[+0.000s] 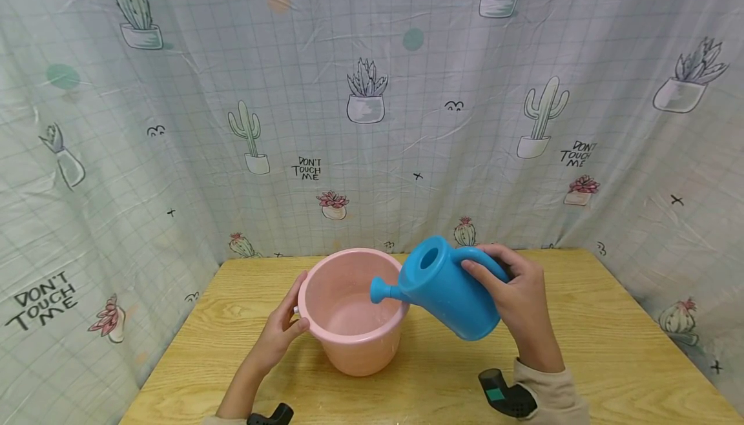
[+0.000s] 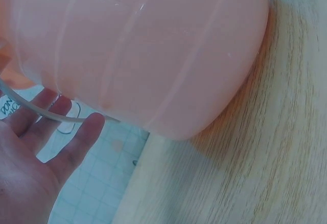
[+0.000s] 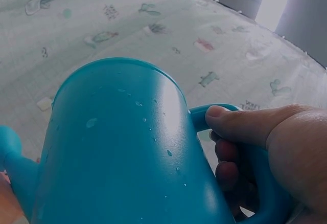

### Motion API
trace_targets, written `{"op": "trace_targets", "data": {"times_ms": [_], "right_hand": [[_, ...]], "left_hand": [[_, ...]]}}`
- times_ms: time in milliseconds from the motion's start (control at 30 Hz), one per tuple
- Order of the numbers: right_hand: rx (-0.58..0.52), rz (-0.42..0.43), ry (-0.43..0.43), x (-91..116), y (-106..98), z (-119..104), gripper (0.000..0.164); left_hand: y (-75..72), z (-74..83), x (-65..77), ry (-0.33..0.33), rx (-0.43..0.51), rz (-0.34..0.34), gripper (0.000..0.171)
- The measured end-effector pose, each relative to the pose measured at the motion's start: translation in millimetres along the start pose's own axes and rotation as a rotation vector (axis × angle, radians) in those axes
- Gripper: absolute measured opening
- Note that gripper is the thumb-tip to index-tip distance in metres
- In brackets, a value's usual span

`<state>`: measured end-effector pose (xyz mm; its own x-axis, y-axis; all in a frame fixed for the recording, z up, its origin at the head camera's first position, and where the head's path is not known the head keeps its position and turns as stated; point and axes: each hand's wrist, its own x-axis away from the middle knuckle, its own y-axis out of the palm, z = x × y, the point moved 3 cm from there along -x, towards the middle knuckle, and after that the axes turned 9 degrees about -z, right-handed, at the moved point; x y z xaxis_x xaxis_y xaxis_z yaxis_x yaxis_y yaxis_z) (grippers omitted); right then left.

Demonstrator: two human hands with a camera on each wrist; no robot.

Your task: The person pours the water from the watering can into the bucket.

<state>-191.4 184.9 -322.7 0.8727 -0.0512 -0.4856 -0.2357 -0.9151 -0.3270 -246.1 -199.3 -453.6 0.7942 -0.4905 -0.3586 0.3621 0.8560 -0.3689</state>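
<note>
A pink plastic bucket stands upright on the wooden table. My left hand holds its left side, thumb at the rim and fingers along the outside. In the left wrist view, several fingers of that hand reach past the bucket's thin handle toward the pink wall. My right hand grips the handle of a blue watering can, thumb on top and fingers curled through the loop. The can is tilted left, its spout head over the bucket's mouth. Water drops dot the can's body.
A wooden table extends around the bucket and under the can. Behind and on both sides hangs a light curtain printed with cacti. Each wrist wears a black device. A bright ceiling light shows in the right wrist view.
</note>
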Motion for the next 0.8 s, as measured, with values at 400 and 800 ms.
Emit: {"op": "trace_targets", "data": {"times_ms": [400,800], "right_hand": [[0.016,0.008,0.017,0.6,-0.4,0.2,0.021],[0.024,0.008,0.021,0.8,-0.4,-1.2,0.021]], "left_hand": [[0.3,2.0,0.8,0.004,-0.011,-0.005,0.072],[0.0,1.4,0.1,-0.001,-0.028,-0.003,0.073]]}}
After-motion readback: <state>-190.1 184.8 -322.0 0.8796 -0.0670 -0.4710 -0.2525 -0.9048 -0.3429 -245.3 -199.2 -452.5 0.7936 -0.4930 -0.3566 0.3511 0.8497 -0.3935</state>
